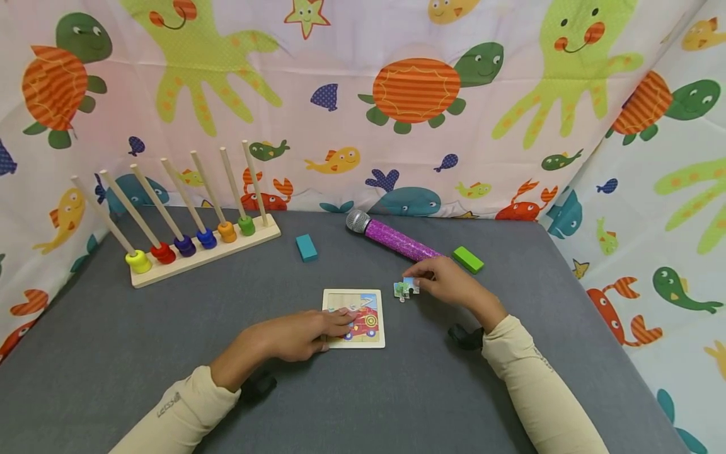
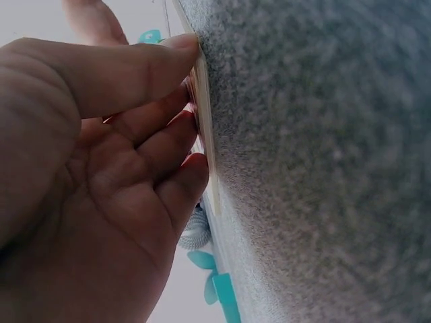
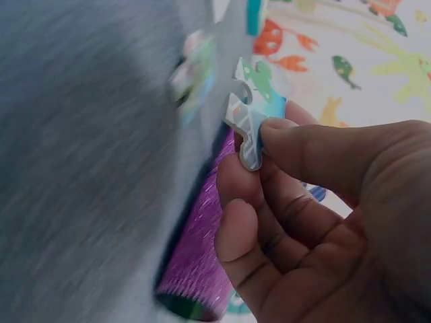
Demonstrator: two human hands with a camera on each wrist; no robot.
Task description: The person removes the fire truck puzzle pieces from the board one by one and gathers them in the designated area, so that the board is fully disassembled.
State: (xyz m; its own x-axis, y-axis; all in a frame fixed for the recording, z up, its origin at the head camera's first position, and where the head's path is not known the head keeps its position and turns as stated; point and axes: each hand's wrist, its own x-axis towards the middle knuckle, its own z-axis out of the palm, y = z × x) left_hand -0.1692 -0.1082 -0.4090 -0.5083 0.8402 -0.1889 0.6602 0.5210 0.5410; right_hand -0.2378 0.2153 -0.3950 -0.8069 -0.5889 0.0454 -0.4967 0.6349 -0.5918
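Right hand [image 1: 450, 284] pinches a blue-and-green puzzle piece [image 3: 267, 102].
Purple glitter microphone [image 1: 399, 241] lies behind the square, red-pictured wooden puzzle [image 1: 382, 323]; left hand [image 1: 296, 334] presses that puzzle, hiding some.

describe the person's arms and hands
The left sleeve and right sleeve are cream, with dark lettering near the left cuff and a dark marking on the right. A black device shows beneath each wrist. The left hand and right hand wear no gloves.

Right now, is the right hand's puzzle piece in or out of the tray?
Out: the right hand pinches the puzzle piece, apart from the wooden tray under the left hand.
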